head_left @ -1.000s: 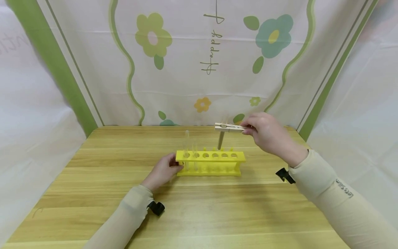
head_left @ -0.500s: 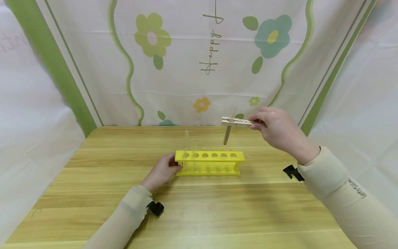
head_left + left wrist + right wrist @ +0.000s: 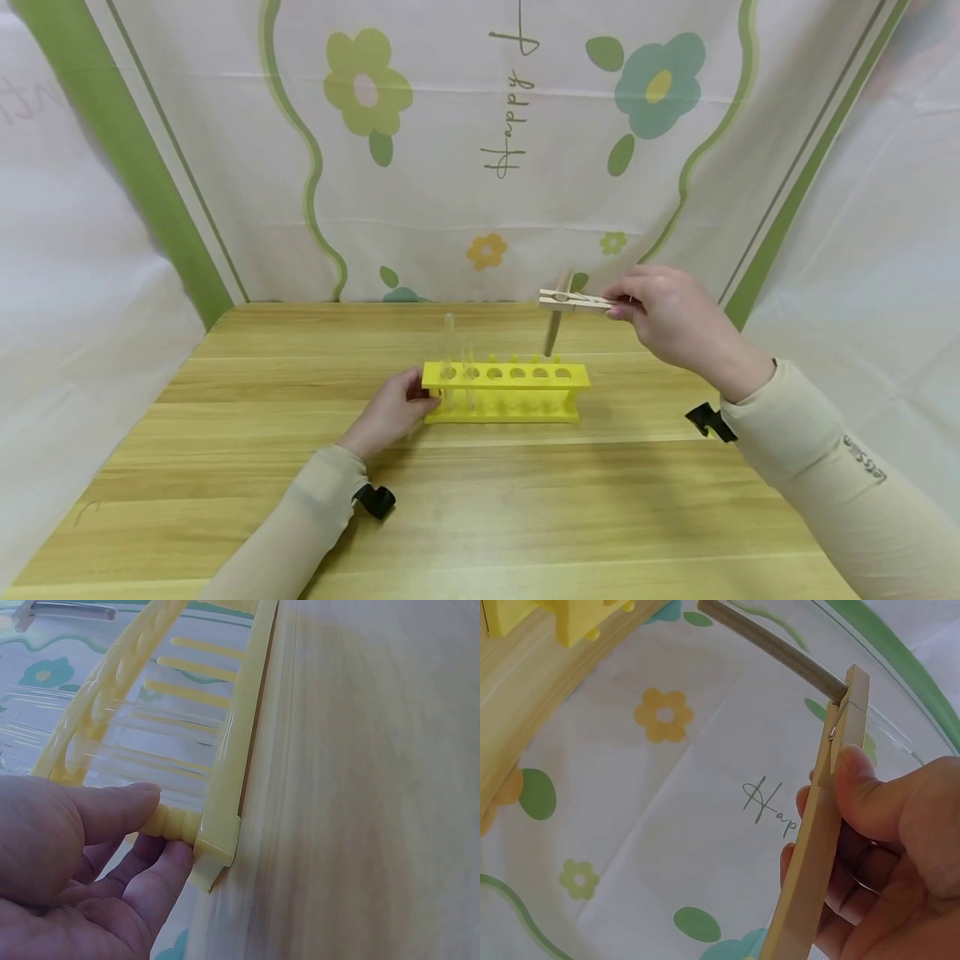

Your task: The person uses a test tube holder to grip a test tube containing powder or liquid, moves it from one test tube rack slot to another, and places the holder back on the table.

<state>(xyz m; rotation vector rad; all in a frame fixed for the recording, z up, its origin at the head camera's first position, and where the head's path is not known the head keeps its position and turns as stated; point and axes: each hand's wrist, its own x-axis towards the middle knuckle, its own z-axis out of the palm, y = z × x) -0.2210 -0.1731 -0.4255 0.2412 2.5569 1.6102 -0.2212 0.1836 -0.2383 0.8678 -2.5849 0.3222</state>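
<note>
My left hand (image 3: 392, 412) grips the left end post of a yellow test tube rack (image 3: 507, 385), thumb and fingers round the post in the left wrist view. Two clear glass test tubes (image 3: 448, 346) stand upright in the rack's two leftmost holes. In my right hand (image 3: 671, 321) is a wooden test tube clamp (image 3: 592, 304), held by its handle. Its far end grips another test tube (image 3: 780, 656), filled with something grey-brown in its lower part and clear above. That tube hangs slightly tilted, above and behind the rack's right end.
The rack stands on a wood-grain table (image 3: 480, 508). A floral cloth (image 3: 495, 150) hangs behind the table's far edge, with white cloth (image 3: 877, 275) at the sides. Both sleeves carry a black strap piece (image 3: 375, 502) at the wrist.
My right hand has moved right with the clamp and its tube, rising first and then dropping slightly. The left hand and the rack have stayed in place.
</note>
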